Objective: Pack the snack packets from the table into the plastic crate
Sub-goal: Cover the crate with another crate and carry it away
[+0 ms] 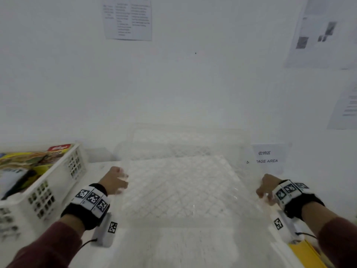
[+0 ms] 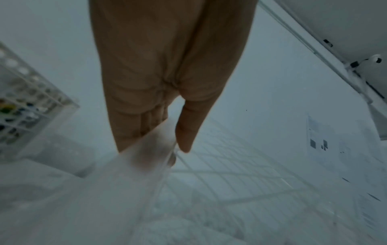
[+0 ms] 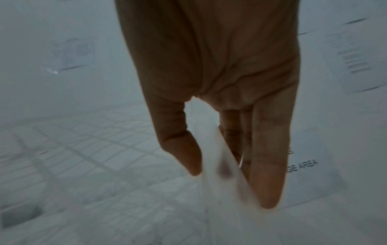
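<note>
Both hands hold the clear crate by its side walls.

Head view: the left hand [image 1: 115, 180] and right hand [image 1: 267, 187] grip opposite rims of the crate [image 1: 179, 190] on the white surface [image 1: 193, 248], likely to place it squarely; packets [image 1: 29, 161] sit in a white basket [image 1: 63, 176] at left.
Left wrist view: thumb [image 2: 188, 131] inside, fingers outside, pinching the wall [image 2: 136, 165].
Right wrist view: thumb [image 3: 178, 145] and fingers [image 3: 270, 157] pinch the wall likewise; a sign [image 3: 301, 165] hangs behind.
</note>
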Available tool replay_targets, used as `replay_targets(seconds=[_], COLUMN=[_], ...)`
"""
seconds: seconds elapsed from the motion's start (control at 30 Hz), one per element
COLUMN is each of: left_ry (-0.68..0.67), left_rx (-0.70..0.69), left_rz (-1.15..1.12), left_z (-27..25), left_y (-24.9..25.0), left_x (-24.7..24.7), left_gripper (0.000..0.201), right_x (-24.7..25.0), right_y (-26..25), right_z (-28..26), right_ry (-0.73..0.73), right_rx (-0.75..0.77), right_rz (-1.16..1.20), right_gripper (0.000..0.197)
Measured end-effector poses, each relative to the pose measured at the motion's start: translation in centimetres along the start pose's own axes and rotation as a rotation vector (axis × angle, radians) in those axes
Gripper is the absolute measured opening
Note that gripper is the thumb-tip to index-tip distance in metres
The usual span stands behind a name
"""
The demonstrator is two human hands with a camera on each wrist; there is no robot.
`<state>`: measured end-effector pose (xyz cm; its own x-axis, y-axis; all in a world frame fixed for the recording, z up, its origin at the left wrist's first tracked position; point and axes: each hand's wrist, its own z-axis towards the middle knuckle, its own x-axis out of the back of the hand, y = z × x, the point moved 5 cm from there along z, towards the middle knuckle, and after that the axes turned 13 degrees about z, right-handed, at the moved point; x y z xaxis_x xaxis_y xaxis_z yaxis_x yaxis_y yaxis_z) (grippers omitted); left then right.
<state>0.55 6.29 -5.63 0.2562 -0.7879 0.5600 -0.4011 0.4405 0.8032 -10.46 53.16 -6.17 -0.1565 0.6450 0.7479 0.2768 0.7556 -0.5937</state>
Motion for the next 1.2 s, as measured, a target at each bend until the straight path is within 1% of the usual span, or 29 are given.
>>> replay_targets(seconds=[0.03,0.07,0.1,0.13,0.17,0.23,0.3,0.4,0.47,0.53,0.6,0.67,0.73,0.83,0.9,0.97,1.07,1.2], left_ry=[0.035,0.11,0.172,0.207,0.222,0.233,0.274,0.392,0.476,0.55,0.603,0.666,0.708,0.703,0.662,0.613,0.558,0.528], left_rx=[-0.004,-0.031,-0.045,-0.063,-0.079,-0.046,-0.026,-0.108,-0.123,-0.091,-0.059,-0.056,-0.07,-0.078,-0.06,-0.038,-0.001,0.036], left_rz=[-0.049,-0.043,-0.022,0.061,0.083,0.051,0.041,0.094,0.087,0.023,-0.059,-0.095,-0.108,-0.08,-0.01,0.071,0.114,0.118], left_z=[-0.1,-0.8,-1.5,-2.4,-2.8,-5.3,-7.3,-11.1,-13.0,-14.2,-15.0,-15.9,-16.8,-18.0,-18.7,-19.2,-19.3,-18.3], left_y=[-0.2,0.0,0.1,0.2,0.1,-0.4,-1.3,-2.3,-3.6,-5.6,-8.1,-10.4,-12.4,-15.0,-16.6,-18.2,-20.5,-24.0], left_x=[0.8,1.9,2.9,3.7,4.5,6.1,8.2,11.9,14.8,17.9,20.8,23.6,26.4,31.0,34.1,37.1,40.6,44.5], left_gripper=[0.029,0.026,0.034,0.045,0.053,0.058,0.058,0.061,0.058,0.053,0.043,0.029,0.027,0.037,0.054,0.064,0.07,0.07], right_x=[-0.1,-0.3,-0.6,-1.0,-1.4,-2.5,-3.8,-6.3,-8.1,-9.9,-11.7,-13.6,-15.6,-19.0,-21.3,-23.4,-25.7,-28.5], right_y=[-0.2,-0.5,-0.9,-1.4,-1.9,-3.1,-4.4,-6.8,-8.7,-10.7,-13.0,-15.5,-17.9,-21.2,-23.4,-25.6,-28.3,-31.4], right_z=[-0.1,-0.3,-0.3,-0.7,-1.0,-1.8,-2.9,-5.4,-7.3,-9.1,-11.0,-12.8,-14.6,-17.5,-19.3,-20.9,-22.9,-24.9], right_ry=[-0.012,-0.025,-0.042,-0.066,-0.091,-0.162,-0.241,-0.334,-0.384,-0.424,-0.438,-0.449,-0.445,-0.443,-0.458,-0.468,-0.473,-0.468], right_rx=[-0.001,0.01,0.026,0.046,0.063,0.09,0.122,0.185,0.234,0.275,0.321,0.364,0.39,0.404,0.407,0.42,0.436,0.453], right_rz=[0.051,0.085,0.126,0.172,0.213,0.3,0.343,0.353,0.367,0.391,0.411,0.432,0.442,0.448,0.453,0.455,0.458,0.449], right_gripper=[0.027,0.026,0.029,0.036,0.044,0.053,0.051,0.037,0.026,0.019,0.017,0.017,0.02,0.024,0.024,0.023,0.021,0.021])
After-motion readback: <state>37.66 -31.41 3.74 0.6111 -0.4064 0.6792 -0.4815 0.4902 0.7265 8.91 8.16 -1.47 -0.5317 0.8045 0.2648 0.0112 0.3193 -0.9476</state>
